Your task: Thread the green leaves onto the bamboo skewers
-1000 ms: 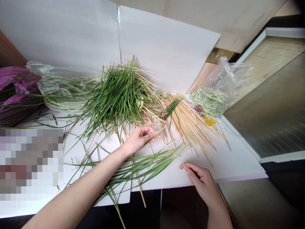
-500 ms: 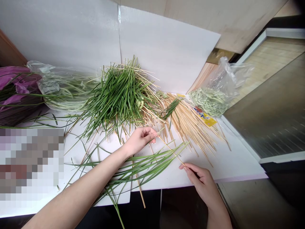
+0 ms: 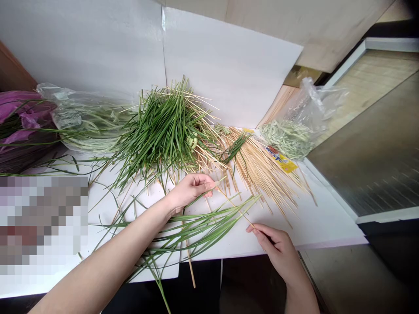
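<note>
My left hand is closed in a pinch on a green stem, by the upper end of a thin wooden skewer. The lower end of that skewer is pinched between thumb and finger of my right hand. Several long green leaves lie across the skewer's middle, some seeming threaded on it, and trail left under my left forearm. Behind my left hand rises a heap of leafy green bundles on skewers. To its right, many bare skewers are spread in a fan.
A clear bag of pale green pieces stands at the back right, near a yellow packet. Another clear bag and a purple bag are at left. One loose skewer juts over the white table's front edge.
The green stem in my left hand has shifted slightly, and the loose skewer over the front edge has moved a little left. My right hand has stayed almost still.
</note>
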{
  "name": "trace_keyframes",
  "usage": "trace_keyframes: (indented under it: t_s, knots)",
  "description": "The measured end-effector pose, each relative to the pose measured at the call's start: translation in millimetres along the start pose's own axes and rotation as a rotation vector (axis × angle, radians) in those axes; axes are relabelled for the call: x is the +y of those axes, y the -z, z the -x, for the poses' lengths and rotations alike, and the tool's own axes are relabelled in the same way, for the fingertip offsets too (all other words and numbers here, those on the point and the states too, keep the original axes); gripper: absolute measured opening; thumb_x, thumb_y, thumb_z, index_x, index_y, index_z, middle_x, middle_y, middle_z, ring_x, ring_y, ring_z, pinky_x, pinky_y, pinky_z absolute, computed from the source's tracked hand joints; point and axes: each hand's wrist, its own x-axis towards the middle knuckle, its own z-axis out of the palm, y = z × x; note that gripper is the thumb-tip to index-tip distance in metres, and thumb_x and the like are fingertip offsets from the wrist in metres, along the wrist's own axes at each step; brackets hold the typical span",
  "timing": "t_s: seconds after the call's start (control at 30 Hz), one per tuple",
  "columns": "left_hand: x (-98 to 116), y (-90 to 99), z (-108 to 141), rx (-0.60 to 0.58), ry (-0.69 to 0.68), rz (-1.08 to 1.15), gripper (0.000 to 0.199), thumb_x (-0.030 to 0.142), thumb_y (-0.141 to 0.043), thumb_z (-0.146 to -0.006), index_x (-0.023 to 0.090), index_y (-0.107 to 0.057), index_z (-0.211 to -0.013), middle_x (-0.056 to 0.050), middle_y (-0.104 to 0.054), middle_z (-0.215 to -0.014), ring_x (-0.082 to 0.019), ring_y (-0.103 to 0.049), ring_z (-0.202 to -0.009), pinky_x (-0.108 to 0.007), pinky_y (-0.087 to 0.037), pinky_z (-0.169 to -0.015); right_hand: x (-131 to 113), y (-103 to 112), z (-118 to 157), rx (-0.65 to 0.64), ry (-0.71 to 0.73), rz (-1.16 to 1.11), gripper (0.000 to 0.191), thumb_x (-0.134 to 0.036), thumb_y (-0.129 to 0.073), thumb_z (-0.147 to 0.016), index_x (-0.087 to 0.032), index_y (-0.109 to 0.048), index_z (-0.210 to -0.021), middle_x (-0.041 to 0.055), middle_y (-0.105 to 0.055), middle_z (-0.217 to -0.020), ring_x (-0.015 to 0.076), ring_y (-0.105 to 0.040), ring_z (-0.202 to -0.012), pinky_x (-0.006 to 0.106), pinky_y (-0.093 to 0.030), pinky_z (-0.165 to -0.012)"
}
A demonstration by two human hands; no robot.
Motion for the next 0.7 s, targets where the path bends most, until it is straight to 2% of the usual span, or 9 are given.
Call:
trace_keyframes:
  t_s: [0.17, 0.3, 0.5, 0.7]
  knots:
    - [1.4, -0.9, 0.6, 0.002, -0.019, -0.015, 0.031, 0.042, -0.073, -0.079, 0.013, -0.066, -0.068, 0.001, -0.060, -0.062, -0.011, -0.051, -0.062, -0.026, -0.040, -0.067, -0.7, -0.8, 0.0, -0.022, -0.024, -0.023, 0.031, -0.043, -0.051, -0.096, -0.021, -0.074, -0.095, 0.0034, -0.065, -0.077, 0.0208, -0.058, -0.069, 0.028, -0.044, -0.061]
    - [-0.3, -1.3, 0.2, 0.030, -0.025, -0.028, 0.030, 0.043, -0.072, -0.080, 0.014, -0.069, -0.073, 0.000, -0.063, -0.066, -0.012, -0.052, -0.064, -0.025, -0.040, -0.068, -1.0, -0.9, 0.7, -0.020, -0.046, -0.038, 0.031, -0.044, -0.052, -0.096, -0.020, -0.073, -0.094, 0.0012, -0.058, -0.070, 0.0167, -0.048, -0.060, 0.026, -0.036, -0.053]
    - [-1.9, -1.4, 0.1, 0.077, -0.008, -0.008, 0.032, 0.047, -0.070, -0.081, 0.015, -0.074, -0.080, -0.002, -0.068, -0.072, -0.013, -0.055, -0.066, -0.026, -0.043, -0.069, -1.6, -0.7, 0.9, -0.022, -0.042, -0.040, 0.032, -0.044, -0.051, -0.096, -0.019, -0.072, -0.094, -0.0027, -0.041, -0.062, 0.0139, -0.033, -0.054, 0.025, -0.026, -0.051]
    - [0.2, -3.1, 0.4, 0.095, -0.036, -0.028, 0.026, 0.040, -0.078, -0.075, 0.014, -0.075, -0.074, -0.001, -0.068, -0.069, -0.011, -0.055, -0.064, -0.024, -0.043, -0.067, -2.7, -1.3, -0.1, -0.027, -0.050, -0.040, 0.033, -0.044, -0.050, -0.096, -0.019, -0.071, -0.093, -0.0040, -0.034, -0.061, 0.0134, -0.028, -0.054, 0.026, -0.023, -0.051]
